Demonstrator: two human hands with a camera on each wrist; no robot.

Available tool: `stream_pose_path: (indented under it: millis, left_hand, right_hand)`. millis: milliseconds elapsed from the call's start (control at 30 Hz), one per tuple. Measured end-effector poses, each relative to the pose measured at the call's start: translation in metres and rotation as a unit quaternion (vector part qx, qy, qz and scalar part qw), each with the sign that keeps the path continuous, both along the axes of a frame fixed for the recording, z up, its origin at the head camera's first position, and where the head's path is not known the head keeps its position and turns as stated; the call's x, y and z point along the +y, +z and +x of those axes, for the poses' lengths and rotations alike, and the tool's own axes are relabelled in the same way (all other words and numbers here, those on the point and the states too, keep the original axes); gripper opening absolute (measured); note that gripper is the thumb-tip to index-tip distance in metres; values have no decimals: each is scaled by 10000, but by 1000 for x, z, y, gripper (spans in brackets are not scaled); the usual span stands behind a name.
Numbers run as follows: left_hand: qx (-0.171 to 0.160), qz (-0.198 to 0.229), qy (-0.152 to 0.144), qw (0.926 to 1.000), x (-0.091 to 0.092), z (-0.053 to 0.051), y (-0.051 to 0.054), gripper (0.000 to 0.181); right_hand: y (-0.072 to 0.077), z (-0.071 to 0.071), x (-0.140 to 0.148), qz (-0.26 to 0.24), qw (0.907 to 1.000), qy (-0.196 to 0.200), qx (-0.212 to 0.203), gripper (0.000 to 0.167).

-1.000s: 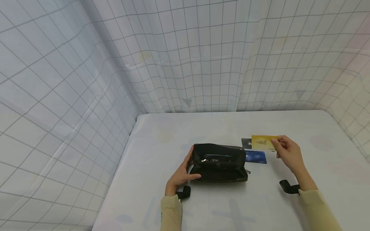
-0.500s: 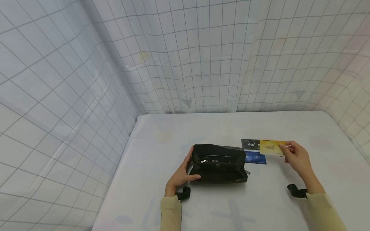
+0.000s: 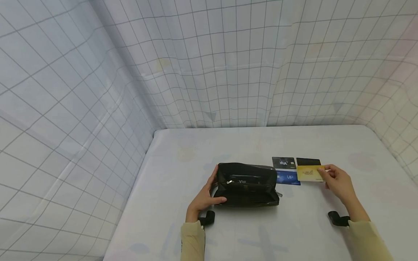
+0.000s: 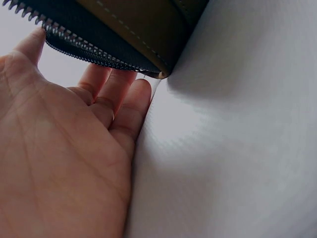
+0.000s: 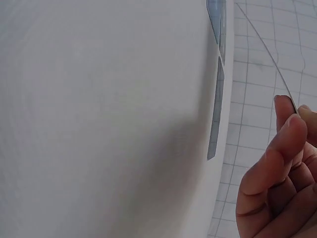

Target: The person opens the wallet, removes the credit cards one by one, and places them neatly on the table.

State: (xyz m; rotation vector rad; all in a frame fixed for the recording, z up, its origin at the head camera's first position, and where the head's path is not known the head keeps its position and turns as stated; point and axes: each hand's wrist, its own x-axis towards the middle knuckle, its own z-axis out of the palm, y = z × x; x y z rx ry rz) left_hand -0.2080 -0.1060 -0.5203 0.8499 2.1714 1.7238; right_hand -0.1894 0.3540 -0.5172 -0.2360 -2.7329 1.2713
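A black zip-around wallet [image 3: 249, 184] lies unzipped and gaping on the table, with "Vip" lettering showing inside it. My left hand [image 3: 205, 198] holds its left end, thumb on the front part and fingers at the back. In the left wrist view, the wallet's zipper teeth [image 4: 74, 47] run past my fingers. My right hand [image 3: 337, 181] pinches a yellow card [image 3: 308, 173] by its right edge. The right wrist view shows this card edge-on, raised off the table. Beneath and behind it lies a dark card [image 3: 308, 161], partly covered.
A black Vip card [image 3: 284, 162] and a blue VIP card [image 3: 288, 177] lie at the wallet's right side, the black one farther back. The white table [image 3: 183, 145] is bounded at the back and left by hanging grid-patterned cloth [image 3: 209, 79].
My right hand has moved right and toward me with the yellow card, uncovering the black Vip card and part of the dark card. My left hand and the wallet have hardly moved.
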Motion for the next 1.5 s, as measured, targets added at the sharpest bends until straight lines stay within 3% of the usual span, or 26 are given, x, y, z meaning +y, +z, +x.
stream_pose_path:
  millis: [467,667,1233,1500]
  left_hand:
    - [71,5,-35,10000,0,0,0,107]
    - [43,17,-45,10000,0,0,0,108]
    - [1,25,-37,10000,0,0,1,107]
    - [14,14,-49,10000,0,1,0,106]
  right_hand:
    - [-8,3,11,326,9994,67,-83,50]
    - [-8,2,13,537,9979,58,-364,55]
    - [-2,-3,17,1073,9851,-631,-1184,64]
    - [-1,-4,17,1178,9812,-668,-1379,66]
